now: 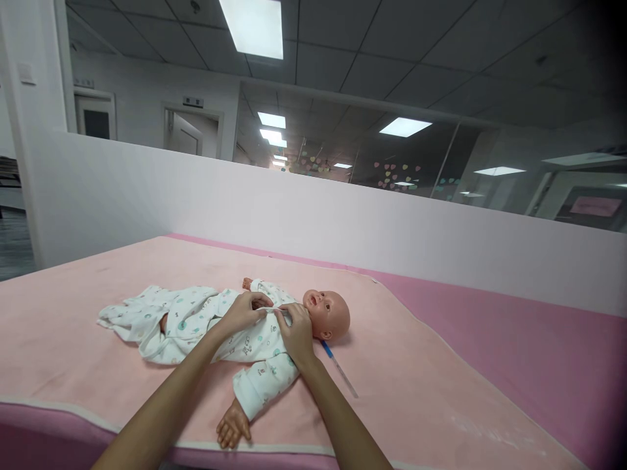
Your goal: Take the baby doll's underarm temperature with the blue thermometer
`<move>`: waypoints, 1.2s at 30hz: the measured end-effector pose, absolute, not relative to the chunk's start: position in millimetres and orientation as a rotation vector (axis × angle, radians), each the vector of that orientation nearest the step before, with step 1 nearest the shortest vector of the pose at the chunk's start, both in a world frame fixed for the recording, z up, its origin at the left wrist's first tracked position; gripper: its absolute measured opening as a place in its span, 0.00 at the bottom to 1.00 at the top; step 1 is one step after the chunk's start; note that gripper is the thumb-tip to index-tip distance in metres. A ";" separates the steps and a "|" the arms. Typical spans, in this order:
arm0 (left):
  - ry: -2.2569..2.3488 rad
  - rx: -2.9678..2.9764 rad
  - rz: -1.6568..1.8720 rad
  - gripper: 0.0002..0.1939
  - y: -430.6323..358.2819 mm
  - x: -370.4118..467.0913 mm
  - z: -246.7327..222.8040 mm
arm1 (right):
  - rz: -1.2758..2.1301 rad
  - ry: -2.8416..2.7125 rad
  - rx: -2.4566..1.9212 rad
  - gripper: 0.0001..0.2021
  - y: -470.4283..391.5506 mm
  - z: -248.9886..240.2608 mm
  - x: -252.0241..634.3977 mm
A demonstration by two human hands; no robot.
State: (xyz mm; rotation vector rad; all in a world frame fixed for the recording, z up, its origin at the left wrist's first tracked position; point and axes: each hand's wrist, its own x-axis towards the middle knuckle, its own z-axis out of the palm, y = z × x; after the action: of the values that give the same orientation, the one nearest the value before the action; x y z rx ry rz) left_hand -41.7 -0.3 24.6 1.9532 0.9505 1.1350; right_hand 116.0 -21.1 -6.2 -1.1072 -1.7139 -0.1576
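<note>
A baby doll [329, 314] lies on its back on the pink mat, its head to the right and one arm stretched toward the near edge. It wears white printed clothes [255, 339]. At the chest, my left hand [246, 311] pinches the edge of the top between thumb and fingers. Just right of it, below the doll's chin, my right hand [296, 326] grips the same edge of cloth. The two hands nearly meet. A thin stick with a blue end [339, 369] lies beside the doll's head.
The pink mat [416, 391] covers a padded surface with a darker pink border [539, 320]. Behind it runs a low white wall [343, 222] with glass above. A doorway [193, 134] shows beyond at the left.
</note>
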 end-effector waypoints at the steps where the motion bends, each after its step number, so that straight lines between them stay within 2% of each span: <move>1: 0.939 1.917 1.128 0.12 -0.1 -42.1 25.1 | -0.152 -1.711 -1.110 0.04 -21.2 -6.1 115.8; 5: 0.916 1.790 1.111 0.13 -0.1 -42.6 27.1 | -0.130 -1.704 -1.112 0.05 -22.0 -5.4 115.1; 10: 0.884 1.733 1.118 0.09 1.5 -40.3 26.9 | -0.133 -1.717 -1.111 0.05 -21.7 -6.4 115.0; 24: 0.926 1.936 1.100 0.06 -0.1 -39.9 26.2 | -0.083 -1.740 -1.040 0.09 -22.1 -4.2 116.7; 36: 1.073 2.241 1.065 0.11 -5.0 -51.0 30.5 | -0.027 -1.674 -1.127 0.13 -21.6 -5.0 118.3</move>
State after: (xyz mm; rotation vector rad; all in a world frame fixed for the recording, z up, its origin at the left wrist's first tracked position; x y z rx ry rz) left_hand -51.0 -5.0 30.5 2.2406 1.0734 1.0654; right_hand 118.3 -21.6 -5.0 -1.1275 -1.6738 -0.0270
